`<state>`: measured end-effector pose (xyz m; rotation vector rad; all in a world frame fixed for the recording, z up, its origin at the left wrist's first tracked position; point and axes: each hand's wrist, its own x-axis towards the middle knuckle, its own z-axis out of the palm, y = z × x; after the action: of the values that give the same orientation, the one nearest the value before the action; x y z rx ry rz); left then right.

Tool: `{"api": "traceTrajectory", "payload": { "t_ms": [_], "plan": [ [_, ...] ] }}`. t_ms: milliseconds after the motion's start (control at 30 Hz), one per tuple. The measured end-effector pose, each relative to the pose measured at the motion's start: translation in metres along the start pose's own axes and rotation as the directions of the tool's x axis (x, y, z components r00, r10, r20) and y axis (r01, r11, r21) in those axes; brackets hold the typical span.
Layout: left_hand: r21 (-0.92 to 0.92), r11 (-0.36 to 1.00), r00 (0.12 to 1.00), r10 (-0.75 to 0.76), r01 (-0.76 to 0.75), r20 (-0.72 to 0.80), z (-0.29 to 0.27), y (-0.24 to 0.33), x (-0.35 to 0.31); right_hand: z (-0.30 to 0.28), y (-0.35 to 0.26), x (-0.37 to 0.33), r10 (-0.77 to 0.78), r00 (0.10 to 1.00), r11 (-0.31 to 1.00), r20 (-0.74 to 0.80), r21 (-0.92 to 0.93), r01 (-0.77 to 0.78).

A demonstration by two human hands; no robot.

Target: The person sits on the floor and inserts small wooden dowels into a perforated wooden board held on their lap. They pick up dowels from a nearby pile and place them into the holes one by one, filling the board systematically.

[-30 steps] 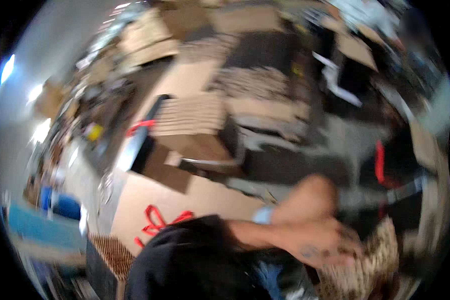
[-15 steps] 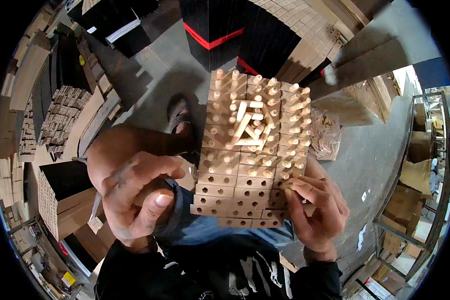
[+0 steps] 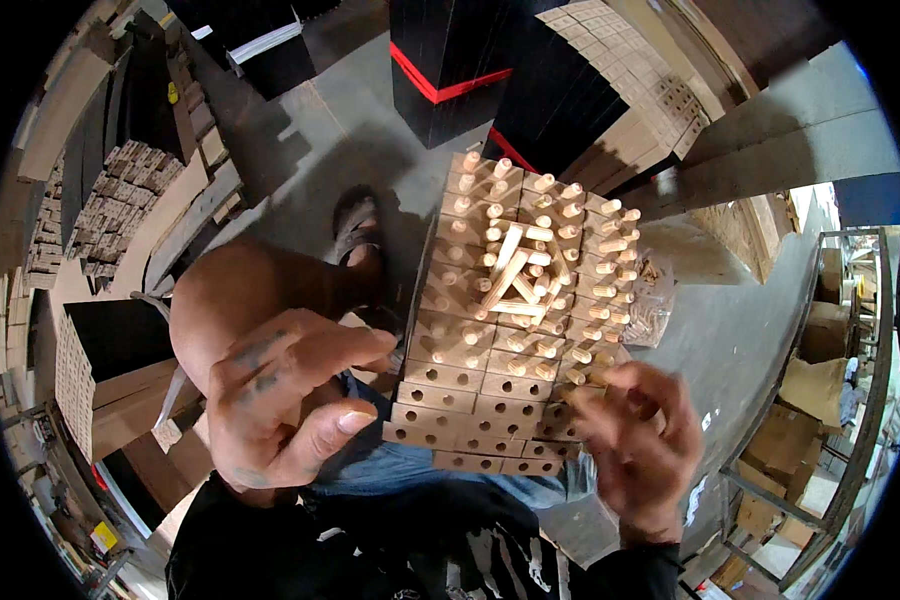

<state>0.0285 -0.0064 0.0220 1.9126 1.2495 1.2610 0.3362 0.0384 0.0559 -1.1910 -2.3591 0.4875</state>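
A stack of wooden blocks point(image 3: 448, 400) with rows of round holes in their ends stands in front of me. Wooden dowels point(image 3: 472, 160) stick out of the holes in the far and middle rows; the nearest rows show bare holes. Several loose dowels point(image 3: 507, 278) lie in a small heap among the upright ones. To the left of the stack, my left hand point(image 3: 290, 400) hovers with thumb and fingers apart, holding nothing. My right hand point(image 3: 640, 440) is at the stack's near right edge, smeared by motion, its fingertips by the holes; whether a dowel is in them is unclear.
A clear plastic bag of dowels point(image 3: 652, 305) lies beyond the stack's right side. Tall black panels with a red band point(image 3: 450, 90) stand ahead. Piled wooden pieces point(image 3: 130, 205) are at left. A metal rack with cardboard point(image 3: 785, 435) stands at right.
The view has shifted a little, so the stack sits lower and further right. My right hand, pinching at a hole before, is now blurred in motion. My left hand stays open beside the stack.
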Motion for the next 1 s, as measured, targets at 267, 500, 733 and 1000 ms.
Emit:
{"api": "traceTrajectory", "payload": {
  "t_ms": [267, 500, 733, 1000],
  "plan": [
    [0.03, 1.0, 1.0, -0.003, 0.002, 0.018, -0.003, 0.001, 0.001, 0.014, 0.012, 0.085, -0.158, 0.985, 0.987, -0.063, -0.032, 0.156],
    [0.014, 0.998, 0.997, -0.065, 0.065, -0.036, -0.002, 0.003, -0.003, 0.008, 0.018, 0.099, -0.242, 0.963, 0.962, 0.119, -0.098, 0.254],
    [0.016, 1.0, 0.999, -0.006, 0.005, 0.034, -0.003, 0.005, 0.006, 0.007, 0.006, 0.099, -0.31, 0.943, 0.951, 0.121, 0.04, 0.308],
    [0.031, 0.999, 0.999, -0.032, 0.032, -0.021, -0.002, 0.0, -0.004, 0.011, 0.002, 0.057, -0.053, 0.99, 0.865, -0.127, 0.491, 0.109]
  ]
}}
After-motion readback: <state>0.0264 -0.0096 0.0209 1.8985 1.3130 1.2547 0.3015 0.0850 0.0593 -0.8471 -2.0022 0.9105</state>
